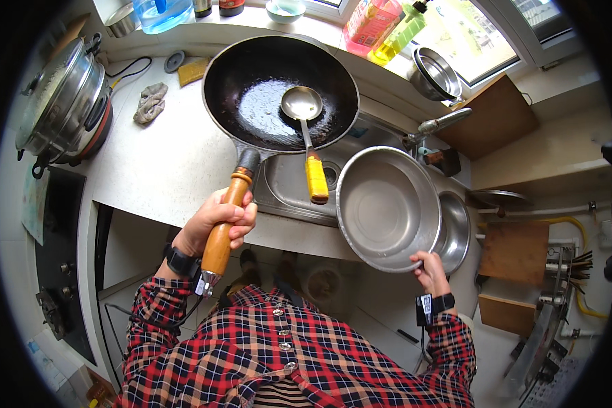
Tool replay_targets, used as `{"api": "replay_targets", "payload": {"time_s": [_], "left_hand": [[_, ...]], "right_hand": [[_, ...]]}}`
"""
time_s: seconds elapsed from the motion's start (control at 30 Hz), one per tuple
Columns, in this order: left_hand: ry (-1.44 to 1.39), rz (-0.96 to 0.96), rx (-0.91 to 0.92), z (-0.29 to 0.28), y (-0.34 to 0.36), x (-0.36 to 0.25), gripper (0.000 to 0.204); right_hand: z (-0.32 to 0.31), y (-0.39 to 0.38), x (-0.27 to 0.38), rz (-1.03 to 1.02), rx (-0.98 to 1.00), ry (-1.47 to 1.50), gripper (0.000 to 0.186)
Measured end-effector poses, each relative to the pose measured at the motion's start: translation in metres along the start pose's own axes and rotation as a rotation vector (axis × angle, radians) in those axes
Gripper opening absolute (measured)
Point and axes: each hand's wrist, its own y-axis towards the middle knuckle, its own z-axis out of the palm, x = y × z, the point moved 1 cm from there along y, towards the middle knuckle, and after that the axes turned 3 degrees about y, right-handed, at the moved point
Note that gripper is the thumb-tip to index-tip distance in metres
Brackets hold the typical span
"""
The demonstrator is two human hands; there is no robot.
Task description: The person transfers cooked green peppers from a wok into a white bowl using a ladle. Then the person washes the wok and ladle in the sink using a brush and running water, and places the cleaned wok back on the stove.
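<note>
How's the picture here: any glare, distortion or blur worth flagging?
Head view: window bright and partly washed out; whitish glare inside the wok; counter front edge bowed by the fisheye, with black corners around; left hand and right hand without obvious motion blur.

A single fisheye view looks steeply down from the wearer's head, close above the plaid shirt on the near side. It faces the surface and, at far right, the window; straight edges bow toward the rim.
</note>
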Motion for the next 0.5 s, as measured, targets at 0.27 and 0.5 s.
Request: {"api": "replay_targets", "payload": {"time_s": [0.27, 0.5], "left_hand": [[-0.025, -0.147, 0.076, -0.03, 0.01, 0.025, 0.031], [-0.071, -0.235, 0.113, -0.033, 0.017, 0.066, 0.031]], "right_hand": [[-0.034, -0.11, -0.033, 0.075, -0.141, 0.133, 0.014], [-0.042, -0.147, -0.037, 0.037, -0.214, 0.12, 0.011]]}}
